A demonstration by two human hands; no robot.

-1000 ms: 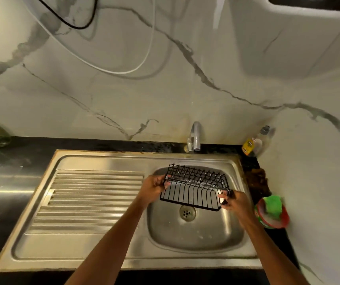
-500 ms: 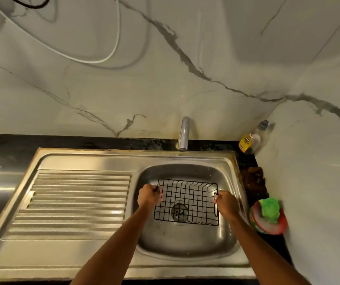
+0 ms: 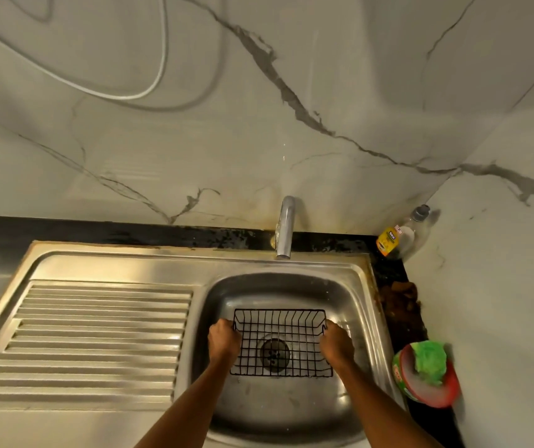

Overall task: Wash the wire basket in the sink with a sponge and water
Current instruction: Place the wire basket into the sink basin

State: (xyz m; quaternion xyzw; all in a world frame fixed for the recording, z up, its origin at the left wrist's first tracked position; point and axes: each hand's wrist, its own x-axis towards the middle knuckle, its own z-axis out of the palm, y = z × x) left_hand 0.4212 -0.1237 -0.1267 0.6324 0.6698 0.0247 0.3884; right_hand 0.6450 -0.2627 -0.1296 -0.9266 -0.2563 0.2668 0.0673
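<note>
I have the black wire basket (image 3: pixel 280 342) down in the bowl of the steel sink (image 3: pixel 349 279), open side up, sitting level over the drain (image 3: pixel 274 352), which shows through its grid. My left hand (image 3: pixel 224 341) is closed around the basket's left short end and my right hand (image 3: pixel 336 341) is closed around its right short end, fingers curled over the top rim on both sides. I cannot tell whether the basket's bottom rests on the sink floor or hangs just above it. The tap (image 3: pixel 285 226) stands at the back edge of the sink, its spout aimed at the bowl, with no stream visible. The ribbed draining board (image 3: pixel 97 331) lies to the left. On the dark bench (image 3: pixel 398 305) to the right, a green sponge (image 3: pixel 430 361) lies on a red-rimmed round tub (image 3: pixel 427 391), well apart from the basket, and a bottle with a yellow label (image 3: pixel 395 236) stands in the back corner.
</note>
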